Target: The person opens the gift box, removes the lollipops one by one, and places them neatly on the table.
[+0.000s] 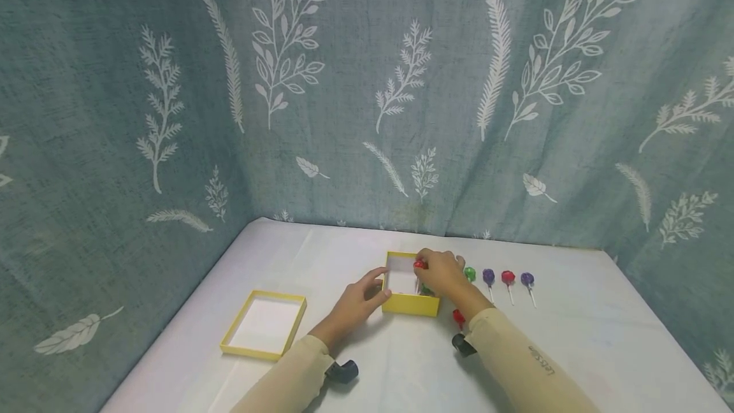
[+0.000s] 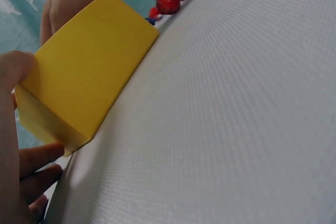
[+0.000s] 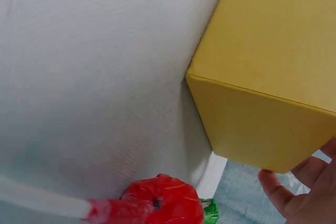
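A yellow open box (image 1: pixel 410 304) with a white inside stands on the table. My left hand (image 1: pixel 354 301) holds its left side, thumb by the front corner and fingers along the side, as the left wrist view shows with the box (image 2: pixel 89 61). Over the box's right part, my right hand (image 1: pixel 444 271) pinches a red lollipop (image 1: pixel 420 264), head up, inside the walls. Beneath that hand a green lollipop (image 1: pixel 427 289) partly shows in the box. In the right wrist view, fingers of the right hand (image 3: pixel 315 192) reach over the box's far edge.
A shallow yellow lid (image 1: pixel 264 324) lies at the left, white inside up. Right of the box lie green (image 1: pixel 470 273), purple (image 1: pixel 488 276), red (image 1: pixel 508 277) and another purple lollipop (image 1: pixel 527 279) in a row. Another red lollipop (image 1: pixel 459 317) lies by the right wrist. A patterned curtain (image 1: pixel 355 113) stands behind.
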Tool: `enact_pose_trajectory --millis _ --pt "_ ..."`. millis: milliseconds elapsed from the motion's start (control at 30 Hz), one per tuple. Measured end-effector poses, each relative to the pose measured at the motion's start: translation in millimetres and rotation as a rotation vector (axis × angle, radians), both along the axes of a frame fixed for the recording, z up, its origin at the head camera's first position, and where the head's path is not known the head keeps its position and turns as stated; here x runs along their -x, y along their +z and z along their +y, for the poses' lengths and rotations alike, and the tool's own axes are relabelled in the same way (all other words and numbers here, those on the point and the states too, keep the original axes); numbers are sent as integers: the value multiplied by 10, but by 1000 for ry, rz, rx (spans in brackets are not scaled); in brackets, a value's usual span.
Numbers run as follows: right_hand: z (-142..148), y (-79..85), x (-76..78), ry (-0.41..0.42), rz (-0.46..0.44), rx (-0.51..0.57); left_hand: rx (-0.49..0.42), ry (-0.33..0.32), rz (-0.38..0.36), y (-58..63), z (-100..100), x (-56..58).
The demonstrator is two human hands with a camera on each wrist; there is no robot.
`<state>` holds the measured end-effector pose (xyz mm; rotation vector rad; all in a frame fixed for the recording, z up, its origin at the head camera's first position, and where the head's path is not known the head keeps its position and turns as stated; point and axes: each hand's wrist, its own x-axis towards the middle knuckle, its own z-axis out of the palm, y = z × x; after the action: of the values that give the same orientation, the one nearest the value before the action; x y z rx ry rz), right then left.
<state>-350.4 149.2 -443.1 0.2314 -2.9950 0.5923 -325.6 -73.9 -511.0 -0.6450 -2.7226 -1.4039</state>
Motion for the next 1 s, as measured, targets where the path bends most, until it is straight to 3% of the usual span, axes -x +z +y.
enact_pose_trajectory --millis 433,667,1000 --pt "102 172 18 2 -30 58 8 -2 -25 30 12 -1" --pt "226 284 -56 27 -7 122 13 15 -10 65 -9 35" --pt "547 227 -274 -11 -17 198 2 4 8 -11 8 50"
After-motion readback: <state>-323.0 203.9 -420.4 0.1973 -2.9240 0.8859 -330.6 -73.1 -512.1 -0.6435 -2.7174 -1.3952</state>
